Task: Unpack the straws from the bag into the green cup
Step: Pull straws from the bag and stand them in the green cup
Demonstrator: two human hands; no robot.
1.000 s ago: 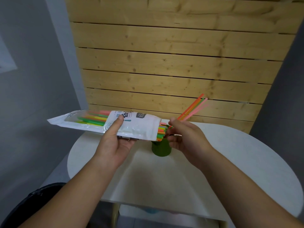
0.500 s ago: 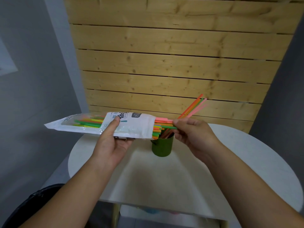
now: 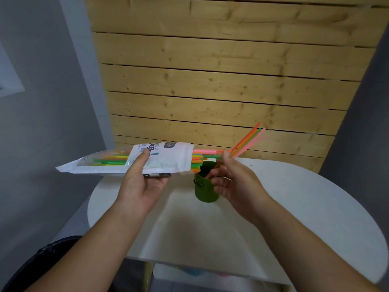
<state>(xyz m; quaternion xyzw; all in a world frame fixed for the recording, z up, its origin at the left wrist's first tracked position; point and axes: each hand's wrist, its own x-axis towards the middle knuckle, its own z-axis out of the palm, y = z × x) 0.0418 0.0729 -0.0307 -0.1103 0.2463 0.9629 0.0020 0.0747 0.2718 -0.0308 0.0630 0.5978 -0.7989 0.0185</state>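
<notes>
Pink + green straws (image 3: 207, 152) now slid further out of the bag (image 3: 168, 159), just above the green cup (image 3: 205, 190), R hand (image 3: 233, 182) pinching them, L hand (image 3: 143, 182) gripping bag: 2 more nearly free.

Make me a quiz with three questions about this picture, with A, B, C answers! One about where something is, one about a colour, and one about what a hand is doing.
1. Where does the green cup stand?
A. on the white table
B. on the floor
C. on a chair

2. What colour is the top straw poking out of the bag?
A. blue
B. pink
C. black

3. What is the left hand doing?
A. lying flat on the table
B. holding the cup
C. gripping the bag

Answers:
1 A, the cup's base sits on the tabletop.
2 B, the top straw at the bag's mouth is plainly pink.
3 C, its thumb lies on top of the bag with its fingers underneath.
</notes>
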